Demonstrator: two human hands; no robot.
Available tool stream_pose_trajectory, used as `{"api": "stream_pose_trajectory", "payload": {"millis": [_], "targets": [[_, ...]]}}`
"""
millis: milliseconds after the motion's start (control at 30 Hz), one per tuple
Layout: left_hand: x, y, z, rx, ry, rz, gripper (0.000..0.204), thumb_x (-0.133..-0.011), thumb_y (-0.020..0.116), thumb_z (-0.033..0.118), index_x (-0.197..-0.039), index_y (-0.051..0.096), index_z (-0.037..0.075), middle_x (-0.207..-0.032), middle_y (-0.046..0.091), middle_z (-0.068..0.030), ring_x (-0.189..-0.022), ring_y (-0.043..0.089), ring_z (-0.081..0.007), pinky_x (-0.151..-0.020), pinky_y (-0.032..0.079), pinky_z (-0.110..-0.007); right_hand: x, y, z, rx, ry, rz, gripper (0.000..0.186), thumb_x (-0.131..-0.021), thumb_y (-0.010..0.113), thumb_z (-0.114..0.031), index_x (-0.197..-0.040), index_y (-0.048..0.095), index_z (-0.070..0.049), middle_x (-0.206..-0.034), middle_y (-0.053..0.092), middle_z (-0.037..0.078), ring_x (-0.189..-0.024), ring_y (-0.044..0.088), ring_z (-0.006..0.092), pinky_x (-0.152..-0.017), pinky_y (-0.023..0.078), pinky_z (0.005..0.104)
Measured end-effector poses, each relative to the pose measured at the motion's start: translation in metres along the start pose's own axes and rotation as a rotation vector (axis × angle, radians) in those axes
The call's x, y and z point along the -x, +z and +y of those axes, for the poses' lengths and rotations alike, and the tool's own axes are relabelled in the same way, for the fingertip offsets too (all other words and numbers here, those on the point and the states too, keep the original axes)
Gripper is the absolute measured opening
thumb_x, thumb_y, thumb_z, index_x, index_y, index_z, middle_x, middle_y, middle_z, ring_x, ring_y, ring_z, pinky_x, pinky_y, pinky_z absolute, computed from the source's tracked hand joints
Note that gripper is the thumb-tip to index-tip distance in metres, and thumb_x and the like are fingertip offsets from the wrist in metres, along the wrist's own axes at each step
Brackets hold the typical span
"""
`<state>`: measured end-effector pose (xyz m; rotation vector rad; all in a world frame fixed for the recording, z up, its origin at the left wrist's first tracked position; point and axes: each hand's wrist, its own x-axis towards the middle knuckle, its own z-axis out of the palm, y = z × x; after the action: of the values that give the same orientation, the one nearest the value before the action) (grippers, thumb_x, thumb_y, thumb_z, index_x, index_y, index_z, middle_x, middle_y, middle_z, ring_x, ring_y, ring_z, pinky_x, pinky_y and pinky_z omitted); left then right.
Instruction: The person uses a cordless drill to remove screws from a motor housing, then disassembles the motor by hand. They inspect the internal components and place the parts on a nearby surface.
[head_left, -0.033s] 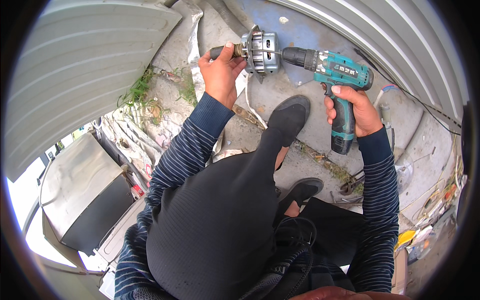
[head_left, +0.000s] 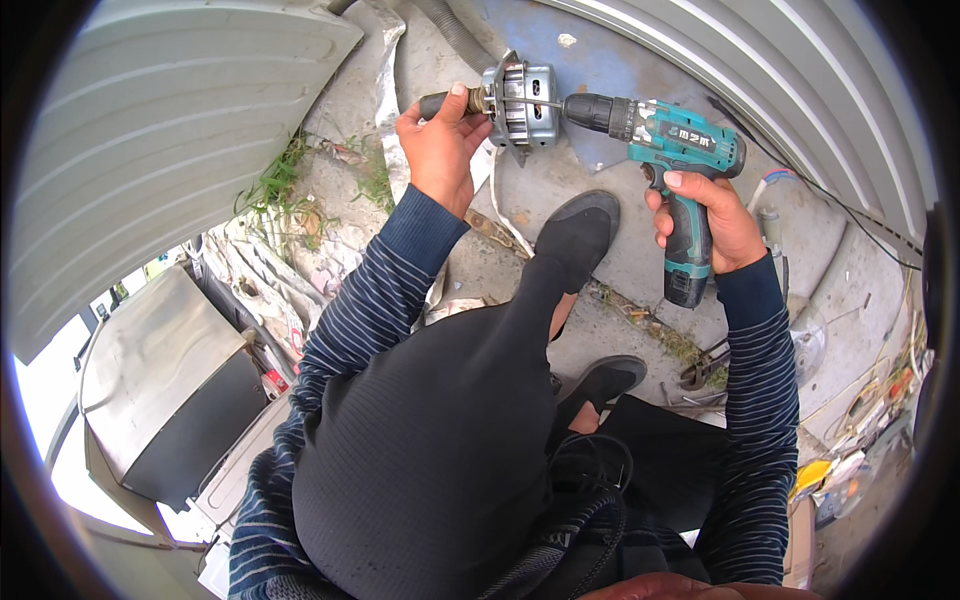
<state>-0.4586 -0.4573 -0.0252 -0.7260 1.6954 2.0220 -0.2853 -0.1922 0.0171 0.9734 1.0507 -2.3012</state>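
A silver, ribbed electric motor (head_left: pixel 530 105) with a flat mounting plate is held just above the concrete. My left hand (head_left: pixel 443 148) is closed on the dark round piece (head_left: pixel 433 105) at the motor's left end, thumb on top, beside a brass-coloured fitting (head_left: pixel 478 99). My right hand (head_left: pixel 716 222) grips the handle of a teal and black cordless drill (head_left: pixel 685 140), fingers around it near the trigger. From the drill's black chuck (head_left: pixel 597 113), a long thin bit (head_left: pixel 535 101) runs left across the motor's side. What the bit's tip touches is too small to tell.
Corrugated metal panels (head_left: pixel 190 120) rise at the left and far right. A grey corrugated hose (head_left: pixel 455 35) lies behind the motor. Pliers-like tool (head_left: pixel 705 370) rests on the ground beside my shoe (head_left: pixel 580 230). A metal box (head_left: pixel 165 370) stands at left, and a cable (head_left: pixel 840 205) runs at right.
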Motion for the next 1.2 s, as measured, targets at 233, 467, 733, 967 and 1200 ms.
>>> {"api": "stream_pose_trajectory", "payload": {"millis": [233,467,733,967,1200], "targets": [[0.003,0.003,-0.008,0.013,0.050,0.091,0.023,-0.098,0.075,0.015,-0.106,0.059,0.001,-0.097,0.071,-0.0136,-0.085,0.071,-0.0271,-0.084,0.063,-0.046,-0.002,-0.003,-0.006,0.009,-0.024,-0.041,0.043,-0.094,0.073,-0.019,-0.129,0.062,0.004,-0.100,0.074,0.015,-0.067,0.069,0.0156,-0.059,0.060,0.0320],[0.004,0.001,-0.011,0.009,0.072,0.063,0.051,-0.097,0.077,0.014,-0.126,0.037,0.002,-0.108,0.068,-0.0167,-0.086,0.071,-0.0264,-0.082,0.063,-0.044,-0.008,-0.012,-0.015,0.063,0.105,-0.118,0.030,-0.092,0.070,-0.020,-0.112,0.064,0.000,-0.075,0.064,0.004,-0.061,0.063,0.0147,-0.058,0.055,0.0321],[0.001,0.003,-0.011,0.013,0.088,0.057,0.054,-0.097,0.076,0.013,-0.129,0.034,0.004,-0.108,0.067,-0.0168,-0.085,0.071,-0.0247,-0.079,0.062,-0.040,-0.012,-0.013,-0.027,0.107,0.085,-0.134,0.021,-0.090,0.070,-0.015,-0.104,0.065,0.000,-0.073,0.062,0.004,-0.059,0.062,0.0155,-0.058,0.053,0.0314],[0.004,0.003,-0.013,0.050,0.053,0.044,0.050,-0.097,0.075,0.010,-0.129,0.036,0.004,-0.107,0.067,-0.0164,-0.087,0.071,-0.0263,-0.082,0.062,-0.042,-0.012,-0.014,-0.025,0.123,0.084,-0.131,0.020,-0.090,0.069,-0.015,-0.103,0.065,0.000,-0.072,0.061,0.004,-0.058,0.061,0.0150,-0.057,0.053,0.0313],[0.001,0.002,-0.011,0.021,0.080,0.046,0.048,-0.097,0.075,0.010,-0.128,0.038,0.003,-0.109,0.067,-0.0163,-0.091,0.070,-0.0296,-0.088,0.061,-0.047,-0.019,-0.012,-0.022,0.161,0.062,-0.110,0.024,-0.089,0.068,-0.017,-0.104,0.063,0.000,-0.069,0.058,0.002,-0.055,0.058,0.0143,-0.057,0.052,0.0307]]}}
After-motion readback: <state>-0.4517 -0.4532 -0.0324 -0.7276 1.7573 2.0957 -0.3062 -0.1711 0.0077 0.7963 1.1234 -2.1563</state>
